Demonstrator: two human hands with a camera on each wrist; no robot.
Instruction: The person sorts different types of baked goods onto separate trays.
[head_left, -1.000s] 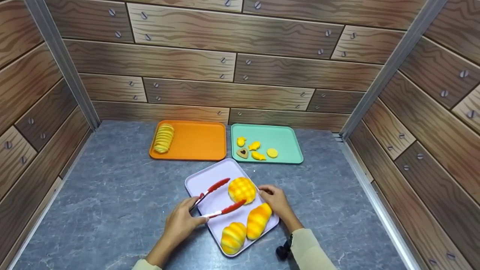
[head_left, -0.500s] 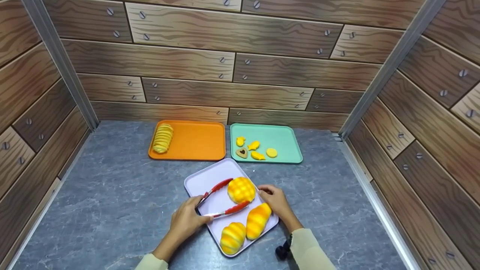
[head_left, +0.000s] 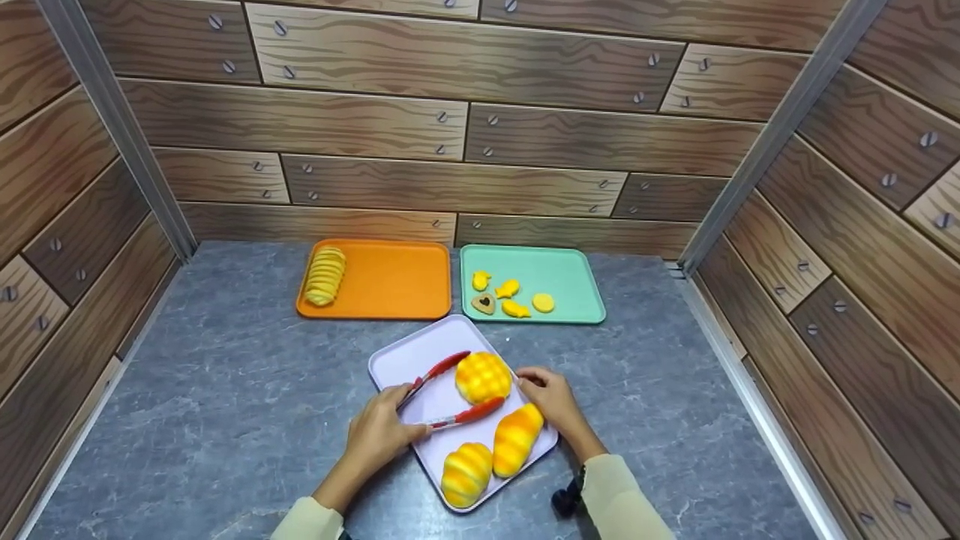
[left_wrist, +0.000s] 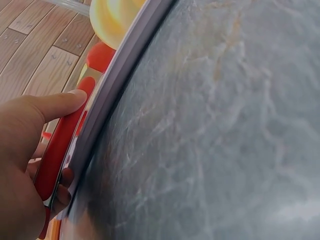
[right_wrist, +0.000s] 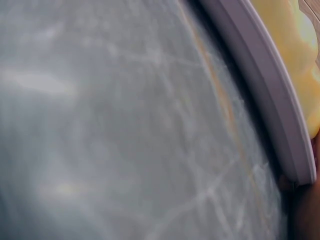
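My left hand (head_left: 379, 431) grips a pair of tongs (head_left: 472, 413) with red tips and handles, fingers on one arm and thumb on the other. The spread arms reach over the lilac tray (head_left: 409, 360), one tip on each side of a round, checkered toy bun (head_left: 482, 376). In the left wrist view, the thumb lies along the red handle (left_wrist: 64, 142) beside the tray's edge. At the tray's right rim, my right hand (head_left: 553, 401) holds the edge. Nearer me on the tray lie a long toy bread (head_left: 517, 440) and a ridged toy roll (head_left: 466, 474).
An orange tray (head_left: 397, 281) with a long ridged loaf (head_left: 325, 276) stands at the back left. Beside it, a green tray (head_left: 562, 274) bears several small biscuits, including a heart-marked one (head_left: 484, 303). Wood-patterned walls (head_left: 360, 124) enclose the grey table (head_left: 225, 397).
My left hand has moved the tongs forward and right, so their tips now flank the round bun more deeply. The right hand and the lilac tray have stayed in place.
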